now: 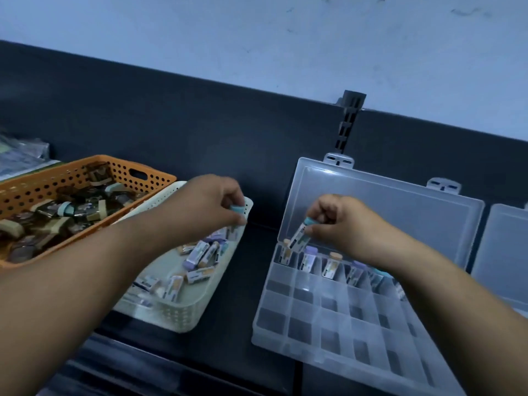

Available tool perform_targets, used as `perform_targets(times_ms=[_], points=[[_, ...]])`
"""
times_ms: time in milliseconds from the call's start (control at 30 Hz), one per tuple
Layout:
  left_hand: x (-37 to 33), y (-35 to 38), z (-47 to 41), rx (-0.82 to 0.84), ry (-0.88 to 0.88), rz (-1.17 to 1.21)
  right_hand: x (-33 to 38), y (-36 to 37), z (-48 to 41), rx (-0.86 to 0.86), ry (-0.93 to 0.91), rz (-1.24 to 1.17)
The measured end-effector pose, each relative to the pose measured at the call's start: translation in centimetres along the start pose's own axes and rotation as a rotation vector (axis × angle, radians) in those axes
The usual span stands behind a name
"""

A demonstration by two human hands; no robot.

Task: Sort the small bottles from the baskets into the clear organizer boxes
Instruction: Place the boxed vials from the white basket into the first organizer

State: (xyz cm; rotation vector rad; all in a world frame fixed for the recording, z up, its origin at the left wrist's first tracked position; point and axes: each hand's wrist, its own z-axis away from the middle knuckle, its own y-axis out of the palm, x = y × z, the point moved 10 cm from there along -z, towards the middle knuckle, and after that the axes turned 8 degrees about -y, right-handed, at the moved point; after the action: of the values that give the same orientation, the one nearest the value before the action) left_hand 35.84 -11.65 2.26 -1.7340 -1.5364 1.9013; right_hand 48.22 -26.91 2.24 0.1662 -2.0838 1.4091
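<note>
Second organizer box (503, 252) — partly off-frame.

A dark counter (251, 270) runs across the view at a slant, backed by a low dark panel (200, 124) that rises to a pale wall (257, 38) marked with a few faint scuffs and specks near its top. A black slotted upright (349, 121) stands against the panel, its top reaching just above the panel's upper edge. At the far left lies a blurred bundle in clear plastic wrap (20, 155), and below the counter's front edge a dark ledge (128, 367) shows, too blurred to tell further.
</note>
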Motion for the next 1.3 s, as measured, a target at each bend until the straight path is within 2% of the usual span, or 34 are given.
perform_targets(times_ms=[133,400,833,1300], points=[[-3.9,3.8,-0.1,0.112,0.034,0.087,-1.2,-0.3,1.7,0.052,0.021,0.025],[-4.1,9.3,-0.4,0.251,0.019,-0.045,-3.7,1.9,3.5,0.127,0.090,0.099],[-3.1,13.0,-0.7,0.349,0.067,-0.286,-4.6,4.9,3.2,0.205,0.129,0.226],[-3.0,13.5,-0.7,0.382,0.094,-0.320,-4.9,4.5,3.1,0.218,0.161,0.189]])
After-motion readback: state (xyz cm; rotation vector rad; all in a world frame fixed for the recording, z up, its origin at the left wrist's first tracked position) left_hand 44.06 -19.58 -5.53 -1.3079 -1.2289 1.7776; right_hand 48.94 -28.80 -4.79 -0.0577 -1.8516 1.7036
